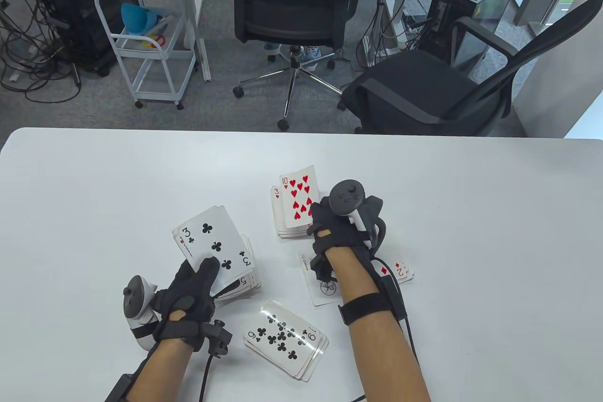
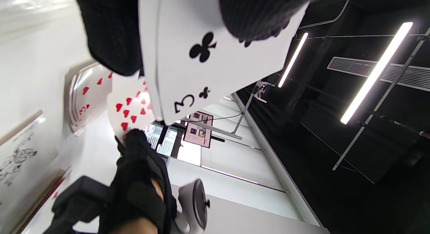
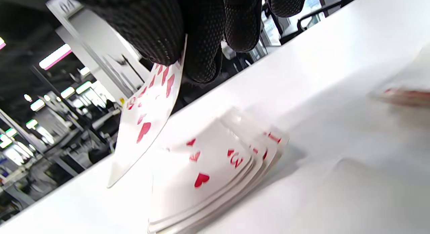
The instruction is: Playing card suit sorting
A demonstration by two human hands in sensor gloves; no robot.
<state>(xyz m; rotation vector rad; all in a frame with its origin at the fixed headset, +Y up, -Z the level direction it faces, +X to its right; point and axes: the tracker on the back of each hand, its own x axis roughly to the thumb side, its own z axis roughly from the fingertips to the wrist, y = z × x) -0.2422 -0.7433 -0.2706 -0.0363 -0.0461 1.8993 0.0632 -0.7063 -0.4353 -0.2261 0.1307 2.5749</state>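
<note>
White and matte, the surface [image 1: 94, 194] carries several heaps of playing cards, with grey carpet, two black mesh office chairs [image 1: 292, 1], a white wheeled cart [image 1: 150, 44] and computer towers trailing cables beyond its far edge.

Left hand [image 1: 188, 293] holds the undealt deck [image 1: 221, 256] face up, its grip curled round the cards with the thumb lying on the top card, the three of clubs [image 1: 214, 242]; a five shows at the deck's lower fanned edge. In the left wrist view the same three of clubs [image 2: 205, 66] fills the upper frame under a black gloved fingertip.

Right hand [image 1: 339, 227] pinches the ten of hearts [image 1: 297, 199] by its near corner, grip clamped on it, and holds it tilted just over the hearts pile [image 1: 282, 225], whose three of hearts peeks out on the left. The right wrist view shows the ten of hearts [image 3: 147, 123] slanting down, its far edge at or close to the surface beside the fanned hearts pile [image 3: 215, 170].

Near the person, a clubs pile [image 1: 287, 338] lies slightly spread with a nine of clubs on top. Under the right forearm sits a joker-like card [image 1: 320, 284] with a line drawing, and just to its right a diamonds pile [image 1: 400, 272] shows a two of diamonds.
</note>
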